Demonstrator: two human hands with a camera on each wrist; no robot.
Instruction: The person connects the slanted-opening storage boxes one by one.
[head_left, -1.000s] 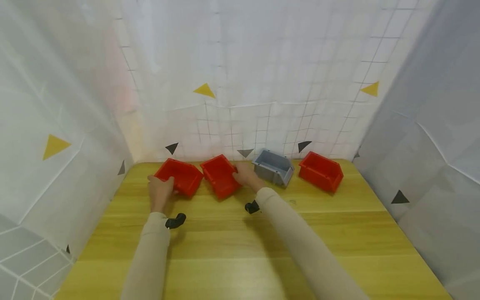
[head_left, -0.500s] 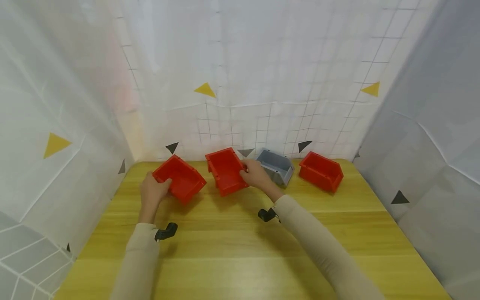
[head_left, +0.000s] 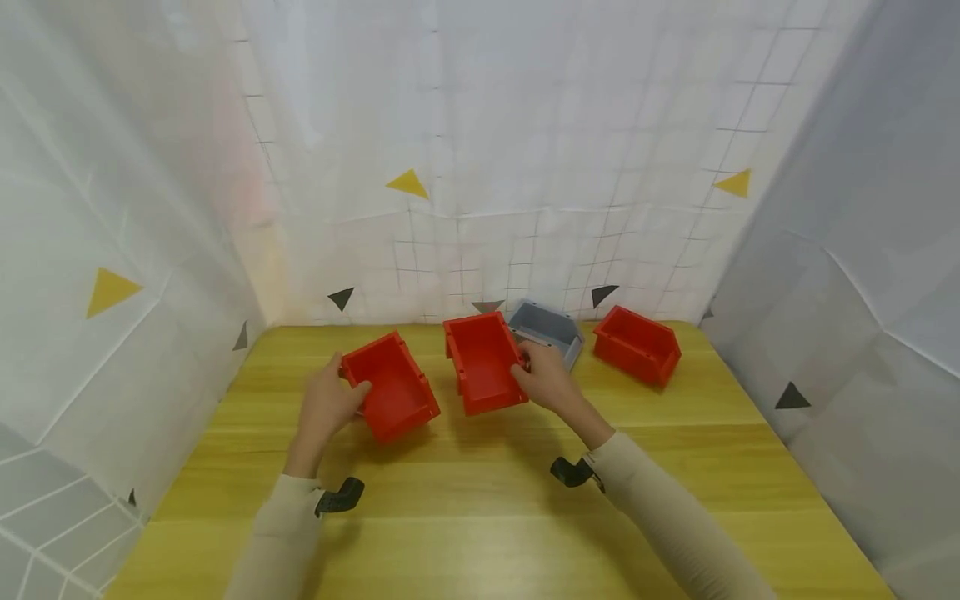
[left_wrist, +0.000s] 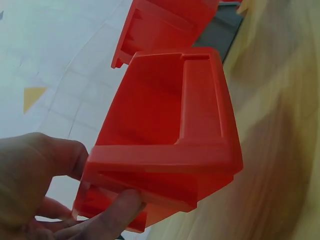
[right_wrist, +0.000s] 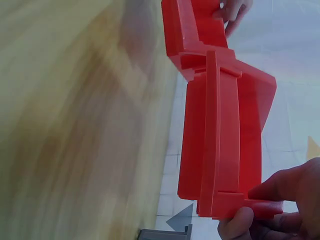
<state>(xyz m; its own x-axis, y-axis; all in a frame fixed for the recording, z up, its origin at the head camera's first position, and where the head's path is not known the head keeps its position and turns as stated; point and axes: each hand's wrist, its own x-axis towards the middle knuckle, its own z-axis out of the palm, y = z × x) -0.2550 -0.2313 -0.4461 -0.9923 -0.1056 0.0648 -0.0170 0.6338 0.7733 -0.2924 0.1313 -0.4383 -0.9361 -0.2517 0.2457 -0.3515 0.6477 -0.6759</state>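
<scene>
In the head view my left hand grips the left side of a red storage bin, thumb inside the wall and fingers outside. A second red bin is held by its right wall in my right hand. Both bins are tilted with their open tops towards me, above the table, and a gap parts them. Up close in the left wrist view, fingers lie along the outside of the left bin. The right wrist view has the right bin pinched at one corner.
Behind my right hand stands a grey bin, partly covered by the red one. Further right, another red bin rests on the wooden table. White sheeting with yellow and black triangles encloses the back and sides.
Both held red bins have come up off the table, towards me and to the right, tilting as they move. The grey bin and the far right red bin stay put.
</scene>
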